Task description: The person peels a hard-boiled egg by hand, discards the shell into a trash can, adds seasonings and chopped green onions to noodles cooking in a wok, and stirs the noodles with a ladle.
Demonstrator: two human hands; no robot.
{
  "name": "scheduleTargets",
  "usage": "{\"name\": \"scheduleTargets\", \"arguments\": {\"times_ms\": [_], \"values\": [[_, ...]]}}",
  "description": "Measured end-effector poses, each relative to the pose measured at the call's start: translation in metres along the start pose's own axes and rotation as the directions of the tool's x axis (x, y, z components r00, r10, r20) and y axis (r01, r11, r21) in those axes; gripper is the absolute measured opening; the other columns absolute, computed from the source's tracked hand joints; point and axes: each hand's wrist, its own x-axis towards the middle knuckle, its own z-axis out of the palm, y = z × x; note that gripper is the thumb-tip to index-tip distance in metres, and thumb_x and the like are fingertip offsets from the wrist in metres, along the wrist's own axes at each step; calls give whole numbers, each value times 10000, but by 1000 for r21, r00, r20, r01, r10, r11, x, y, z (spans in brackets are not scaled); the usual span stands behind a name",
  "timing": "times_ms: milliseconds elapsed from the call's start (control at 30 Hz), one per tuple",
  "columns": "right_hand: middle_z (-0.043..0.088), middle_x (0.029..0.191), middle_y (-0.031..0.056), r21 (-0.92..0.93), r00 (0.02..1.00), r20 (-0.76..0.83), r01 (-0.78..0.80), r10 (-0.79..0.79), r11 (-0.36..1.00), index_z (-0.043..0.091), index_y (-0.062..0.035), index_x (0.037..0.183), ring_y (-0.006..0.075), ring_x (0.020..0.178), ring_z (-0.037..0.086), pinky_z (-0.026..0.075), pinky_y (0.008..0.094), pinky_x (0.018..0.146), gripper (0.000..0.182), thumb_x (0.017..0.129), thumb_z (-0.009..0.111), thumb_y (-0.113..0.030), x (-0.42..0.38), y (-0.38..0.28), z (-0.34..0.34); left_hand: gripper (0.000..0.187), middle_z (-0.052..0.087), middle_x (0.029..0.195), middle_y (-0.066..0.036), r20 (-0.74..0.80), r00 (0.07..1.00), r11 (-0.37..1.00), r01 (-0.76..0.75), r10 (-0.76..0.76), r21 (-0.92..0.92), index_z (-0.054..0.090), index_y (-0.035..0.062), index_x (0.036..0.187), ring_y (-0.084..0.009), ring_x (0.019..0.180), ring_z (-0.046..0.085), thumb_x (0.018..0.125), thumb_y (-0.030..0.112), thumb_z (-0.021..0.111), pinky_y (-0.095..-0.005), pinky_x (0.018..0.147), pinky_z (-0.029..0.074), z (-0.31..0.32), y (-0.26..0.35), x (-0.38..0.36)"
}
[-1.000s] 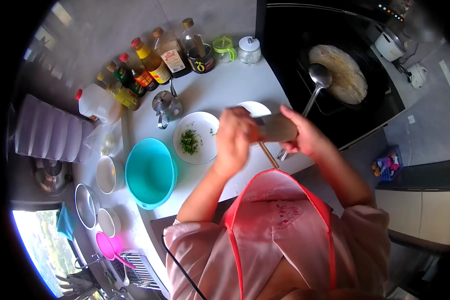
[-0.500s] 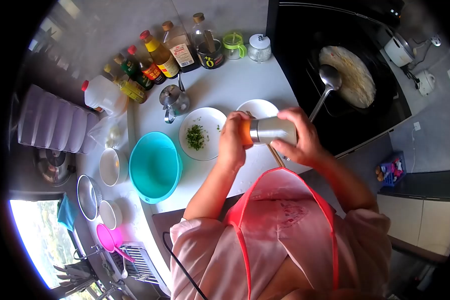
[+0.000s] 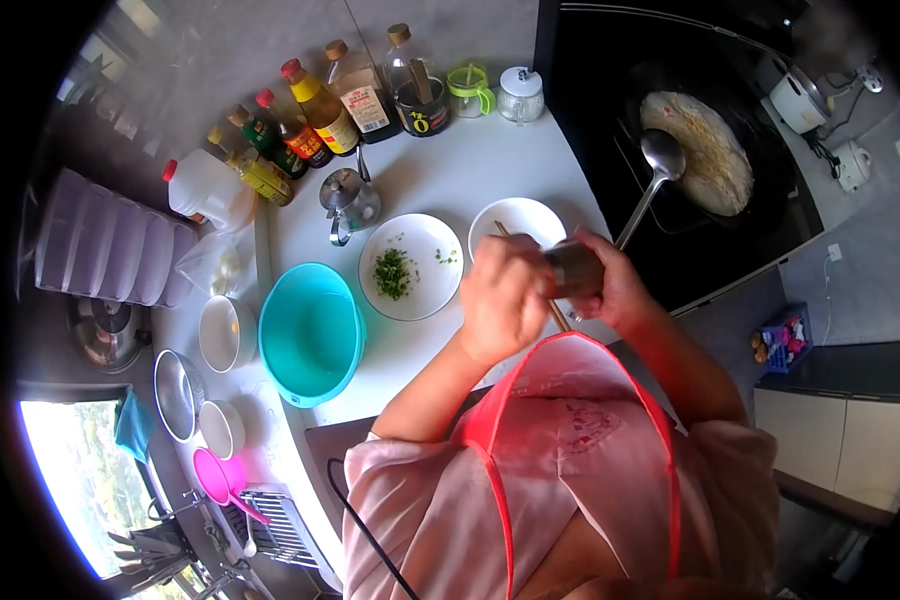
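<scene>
Both hands are on a spice grinder, a short cylinder whose dark, blurred side shows between them. My left hand is closed around its left end and smeared by motion, hiding that end. My right hand grips the other end, fingers wrapped round it. Below the hands a pair of chopsticks lies slanting, partly covered. Just beyond them stands a white bowl. To the left is a white plate with chopped green herbs on it.
A pan with a pale flat pancake sits on the black stove at right, a metal ladle over its edge. Left are a teal basin and a steel pot. Sauce bottles line the wall.
The grinder has turned between my hands; its orange end and steel band no longer show. My left hand has shifted right and down, uncovering more of the white bowl and the plate.
</scene>
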Motion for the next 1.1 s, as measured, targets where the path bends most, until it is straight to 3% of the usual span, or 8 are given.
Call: {"name": "scheduleTargets", "arguments": {"times_ms": [267, 400, 667, 733, 833, 933, 1067, 1100], "values": [[528, 957, 92, -642, 278, 596, 729, -754, -238, 442, -24, 1127, 136, 701, 544, 427, 213, 518, 441, 811, 607, -284, -15, 1, 14, 250, 559, 943, -95, 411, 339, -34, 736, -847, -677, 499, 28, 887, -200, 819, 535, 915, 218, 339, -324, 678, 469, 3, -21, -8], [532, 922, 96, -140, 910, 411, 117, -50, 983, 472, -65, 1089, 165, 543, 515, 387, 258, 417, 447, 845, 505, -438, 13, 1, -28, 237, 553, 931, -112, 145, 989, 999, -39, 37, 11, 504, 32, 880, -210, 881, 524, 913, 205, 345, -330, 768, 432, -7, -7, -14], [529, 977, 100, -686, 338, 482, 719, -808, -109, 495, -54, 1067, 138, 855, 517, 424, 201, 562, 323, 869, 501, -309, -13, 13, 20, 176, 532, 836, -73, 290, 498, 117, 635, -817, -763, 488, 29, 885, -166, 749, 524, 901, 151, 363, -318, 627, 465, -2, -17, -12], [540, 656, 52, -215, 983, 44, 184, -179, 959, 520, -77, 919, 108, 430, 451, 311, 211, 352, 371, 864, 482, -442, -4, 2, 10, 185, 530, 837, -80, -67, 998, 998, -9, 5, -61, 514, 39, 892, -160, 786, 521, 889, 141, 360, -313, 670, 448, -5, -26, -12], [526, 602, 35, -152, 995, 76, -53, 65, 987, 522, -92, 915, 102, 361, 420, 289, 231, 312, 409, 875, 436, -489, -7, -2, 15, 201, 527, 837, -73, 88, 996, 1000, 22, -22, -2, 520, 39, 888, -151, 790, 519, 884, 163, 362, -292, 702, 433, -16, -15, -17], [544, 667, 47, -473, 860, 107, 485, -498, 736, 509, -89, 970, 129, 426, 475, 323, 249, 344, 416, 879, 424, -485, -7, 9, 34, 271, 526, 858, -59, 443, 295, -65, 769, -847, -635, 519, 38, 867, -166, 789, 501, 896, 242, 344, -289, 722, 418, -21, -34, -8], [558, 720, 72, -746, 229, 370, 650, -900, -142, 503, -90, 1016, 154, 431, 461, 345, 265, 368, 420, 891, 386, -473, 10, 28, 31, 217, 553, 919, -85, -50, 933, 863, 309, -357, -400, 502, 55, 906, -175, 793, 527, 906, 218, 358, -303, 628, 486, -7, -43, -36], [550, 681, 74, -487, 820, 57, 521, -570, 701, 514, -89, 987, 153, 397, 437, 336, 260, 358, 422, 890, 388, -481, 9, 25, 15, 206, 546, 928, -93, 26, 991, 973, 135, -133, -188, 498, 51, 909, -177, 800, 527, 908, 203, 359, -308, 625, 488, -18, -32, -30]]}}
